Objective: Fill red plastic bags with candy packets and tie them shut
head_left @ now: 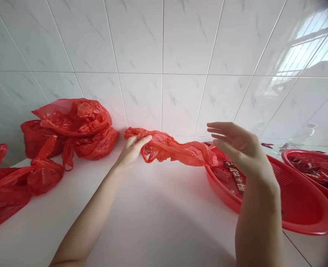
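Observation:
My left hand grips one end of a crumpled red plastic bag, thumb on top. The bag stretches to the right above the white surface, and its far end hangs at the rim of a red plastic basket. Above that basket my right hand is open, its fingers apart and just clear of the bag's end. Inside the basket lie small dark red packets, partly hidden by my right hand and wrist.
Several filled red plastic bags are heaped on the left against the tiled wall. A knotted red bag sits nearer me. At the far right stand a second red basket with packets and a clear plastic bottle.

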A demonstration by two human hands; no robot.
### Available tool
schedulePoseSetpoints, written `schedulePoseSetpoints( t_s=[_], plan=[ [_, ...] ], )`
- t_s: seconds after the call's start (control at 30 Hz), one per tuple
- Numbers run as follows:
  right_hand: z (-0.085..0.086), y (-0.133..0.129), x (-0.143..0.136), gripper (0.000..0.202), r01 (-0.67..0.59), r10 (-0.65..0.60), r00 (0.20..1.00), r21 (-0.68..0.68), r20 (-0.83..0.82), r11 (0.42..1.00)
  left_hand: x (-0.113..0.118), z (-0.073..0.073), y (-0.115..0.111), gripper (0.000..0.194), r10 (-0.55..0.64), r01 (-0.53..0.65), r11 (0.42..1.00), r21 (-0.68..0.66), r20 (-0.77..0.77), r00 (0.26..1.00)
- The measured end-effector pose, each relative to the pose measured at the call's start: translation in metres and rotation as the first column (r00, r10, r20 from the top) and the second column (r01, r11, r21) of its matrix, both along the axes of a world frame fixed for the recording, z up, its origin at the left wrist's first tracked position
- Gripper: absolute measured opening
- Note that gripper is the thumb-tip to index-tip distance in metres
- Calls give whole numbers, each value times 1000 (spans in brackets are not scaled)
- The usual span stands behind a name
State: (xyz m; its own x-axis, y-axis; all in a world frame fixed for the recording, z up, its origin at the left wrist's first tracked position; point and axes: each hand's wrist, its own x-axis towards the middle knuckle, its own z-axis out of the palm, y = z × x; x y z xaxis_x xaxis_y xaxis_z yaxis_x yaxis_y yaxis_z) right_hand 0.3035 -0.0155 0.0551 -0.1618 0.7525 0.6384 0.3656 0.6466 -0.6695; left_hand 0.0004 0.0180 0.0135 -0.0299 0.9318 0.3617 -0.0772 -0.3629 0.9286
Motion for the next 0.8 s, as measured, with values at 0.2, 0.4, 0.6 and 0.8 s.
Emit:
schedulePoseSetpoints(
  t_s=[0.2,0.4,0.6,0.8],
  plan=[
    [-17,9,-59,29,-217,262,915,-174,308,961,12,-1,-5,18,-191,191,979,-76,12,981],
    [-54,46,-85,24,46,349,568,-452,745,891,-4,10,-10,20,-216,231,964,-129,121,969],
    [-59,49,-79,44,330,246,432,-406,868,852,-43,19,-9,30,16,-33,997,-73,-217,976],
    [-54,40,-89,24,400,213,299,-325,930,857,-59,15,-14,20,276,-238,957,169,-790,547]
  ],
)
